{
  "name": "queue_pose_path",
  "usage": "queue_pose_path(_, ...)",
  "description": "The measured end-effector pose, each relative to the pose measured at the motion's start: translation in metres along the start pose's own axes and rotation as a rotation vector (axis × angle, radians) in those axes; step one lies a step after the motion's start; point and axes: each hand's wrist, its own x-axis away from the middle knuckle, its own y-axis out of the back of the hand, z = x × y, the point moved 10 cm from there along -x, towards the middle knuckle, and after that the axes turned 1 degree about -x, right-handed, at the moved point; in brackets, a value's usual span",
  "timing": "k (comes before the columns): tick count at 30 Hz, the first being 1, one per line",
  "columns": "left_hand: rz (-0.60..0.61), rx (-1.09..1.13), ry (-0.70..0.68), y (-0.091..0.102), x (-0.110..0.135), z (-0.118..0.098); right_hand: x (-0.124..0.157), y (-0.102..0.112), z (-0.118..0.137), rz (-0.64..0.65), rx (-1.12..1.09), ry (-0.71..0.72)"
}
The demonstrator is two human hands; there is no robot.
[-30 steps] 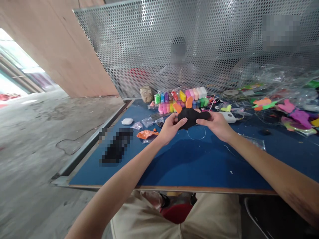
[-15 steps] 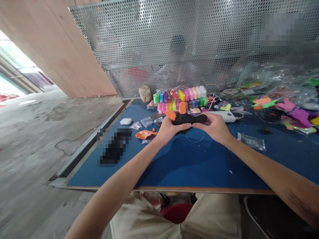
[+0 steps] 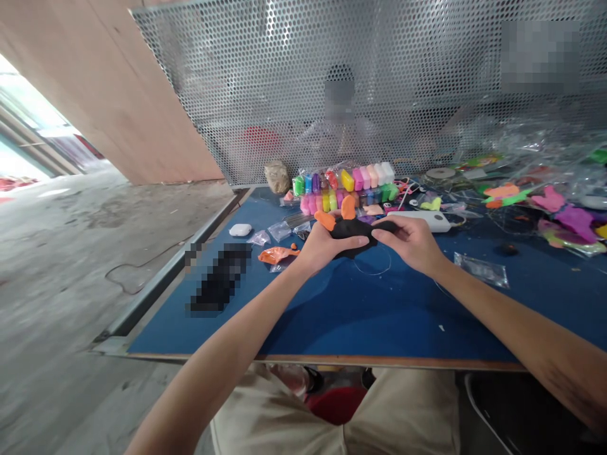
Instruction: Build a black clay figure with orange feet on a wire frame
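Note:
Above the blue table (image 3: 332, 322) I hold a black modelling-clay figure (image 3: 349, 229) with two orange ear-like pieces (image 3: 348, 207) on top. My left hand (image 3: 325, 246) is closed around the left side of its body, thumb along the near face. At the right end, my right hand (image 3: 405, 239) pinches a narrow black part of the same figure between thumb and fingers. The undersides of both hands' grips are hidden. Left of my left hand lies an opened packet of orange clay (image 3: 275, 254).
Behind the figure stand rows of coloured clay packs (image 3: 348, 182). A white power bank (image 3: 424, 220) sits beyond my right hand. Coloured clay pieces and clear wrappers (image 3: 481, 270) lie at right. A white earbud case (image 3: 240, 230) is at left. A perforated metal screen (image 3: 284, 76) borders the back.
My right hand has shifted slightly right and turned, its thumb now apart from the left thumb. The figure's right end has moved with it. The left hand stays almost in place.

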Motion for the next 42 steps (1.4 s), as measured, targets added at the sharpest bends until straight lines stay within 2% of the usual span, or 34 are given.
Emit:
queue_pose_path(12, -0.064, -0.129, -0.062, 0.006, 0.0, -0.005, 0.001, -0.004, -0.002, 0.043, -0.005, -0.049)
queue_pose_path(17, -0.031, -0.037, -0.056, 0.0, 0.002, -0.007, 0.0, 0.001, -0.009, -0.01, -0.009, -0.081)
queue_pose_path(21, -0.018, -0.015, -0.043, -0.002, 0.002, -0.006, -0.001, 0.0, -0.01, -0.003, -0.017, -0.063)
queue_pose_path(28, -0.04, 0.147, 0.029, 0.0, 0.0, 0.007, -0.004, 0.005, -0.018, -0.027, -0.04, -0.094)
queue_pose_path(36, -0.116, -0.097, -0.002, 0.012, 0.0, 0.009, -0.003, 0.002, -0.025, -0.05, -0.104, -0.159)
queue_pose_path(42, -0.128, -0.093, -0.026, 0.012, 0.0, 0.005, -0.003, 0.01, -0.022, -0.102, -0.034, -0.12)
